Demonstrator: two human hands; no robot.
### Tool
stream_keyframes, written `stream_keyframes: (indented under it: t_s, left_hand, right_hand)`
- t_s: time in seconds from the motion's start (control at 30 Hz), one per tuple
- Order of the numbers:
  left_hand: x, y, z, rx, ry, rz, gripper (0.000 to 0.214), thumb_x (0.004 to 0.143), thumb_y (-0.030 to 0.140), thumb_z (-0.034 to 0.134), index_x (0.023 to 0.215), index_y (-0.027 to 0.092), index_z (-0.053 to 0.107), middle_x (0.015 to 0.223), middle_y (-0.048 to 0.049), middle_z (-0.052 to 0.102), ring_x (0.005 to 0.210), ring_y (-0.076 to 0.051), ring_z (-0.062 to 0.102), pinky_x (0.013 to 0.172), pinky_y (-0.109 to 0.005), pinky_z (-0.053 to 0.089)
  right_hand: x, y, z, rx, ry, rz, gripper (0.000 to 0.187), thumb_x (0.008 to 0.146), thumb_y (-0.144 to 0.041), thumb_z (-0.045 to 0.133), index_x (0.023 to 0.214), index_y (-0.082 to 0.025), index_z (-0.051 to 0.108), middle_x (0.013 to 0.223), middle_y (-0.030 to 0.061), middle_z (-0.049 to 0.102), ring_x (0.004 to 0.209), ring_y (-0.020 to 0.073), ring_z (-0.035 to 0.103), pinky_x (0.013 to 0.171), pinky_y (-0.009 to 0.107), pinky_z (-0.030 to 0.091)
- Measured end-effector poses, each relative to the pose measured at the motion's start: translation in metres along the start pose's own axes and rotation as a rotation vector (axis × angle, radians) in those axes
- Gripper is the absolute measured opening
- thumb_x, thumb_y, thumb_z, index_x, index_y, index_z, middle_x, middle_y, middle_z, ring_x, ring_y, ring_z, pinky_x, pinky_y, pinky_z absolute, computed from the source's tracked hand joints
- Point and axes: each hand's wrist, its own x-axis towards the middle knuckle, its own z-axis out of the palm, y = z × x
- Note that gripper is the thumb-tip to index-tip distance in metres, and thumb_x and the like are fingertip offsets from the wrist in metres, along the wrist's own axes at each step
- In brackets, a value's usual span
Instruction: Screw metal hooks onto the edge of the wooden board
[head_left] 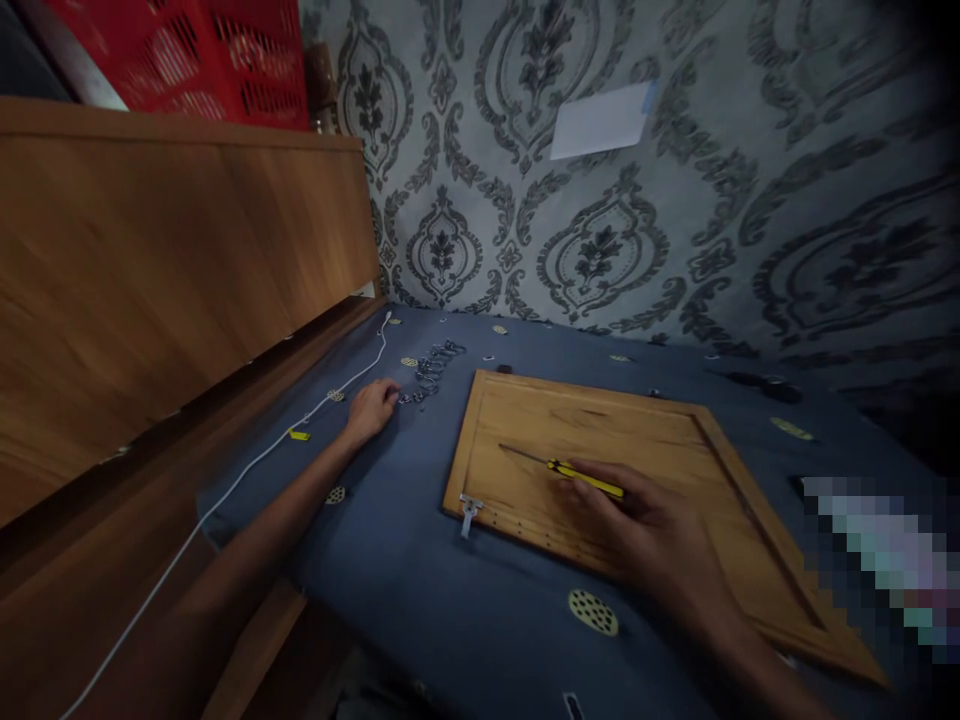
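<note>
My right hand [637, 515] grips a yellow-and-black screwdriver [592, 480] by its handle. The thin shaft points left above a wooden cabinet door panel [600, 425], which lies flat on the blue patterned cloth [390, 560]. A metal hinge [469, 512] sits at the panel's near left corner, with a row of small dark holes along the edge beside it. At the left, my left hand [373, 408] has its fingers drawn together next to a line of small metal hardware [429, 372], with little pieces at its near end. Whatever those fingertips hold is too small to make out.
A white cable [259, 462] runs along the left side, near a small yellow piece [299, 435]. Wooden furniture [180, 260] bearing a red plastic basket [202, 60] stands left. A patterned wall rises behind. Dark objects [772, 386] and a blurred-out patch lie right.
</note>
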Motion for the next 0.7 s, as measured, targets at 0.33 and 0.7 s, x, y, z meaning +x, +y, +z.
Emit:
stream_keyframes:
  t_s: [0.33,0.7]
  left_hand:
    - [-0.001,-0.006,0.004,0.092,-0.075,0.14,0.035,0.102,0.039,0.064,0.129,0.018,0.063,0.131,-0.0109,0.065,0.113,-0.023,0.067,0.097,-0.045,0.06]
    - [0.0,-0.026,0.009,-0.009,-0.051,0.19,0.035,0.101,0.039,0.064,0.128,0.017,0.063,0.129,-0.0106,0.066,0.111,-0.023,0.067,0.096,-0.045,0.06]
  right_hand:
    - [-0.012,0.014,-0.012,0.106,0.114,0.191,0.053,0.078,-0.066,0.076,0.104,-0.021,0.081,0.087,0.0098,0.082,0.081,0.0283,0.08,0.075,0.039,0.068]
    - [-0.005,0.038,-0.017,-0.236,-0.074,-0.135,0.034,0.094,-0.049,0.059,0.105,-0.024,0.079,0.111,0.0087,0.081,0.103,0.0298,0.078,0.094,0.045,0.065]
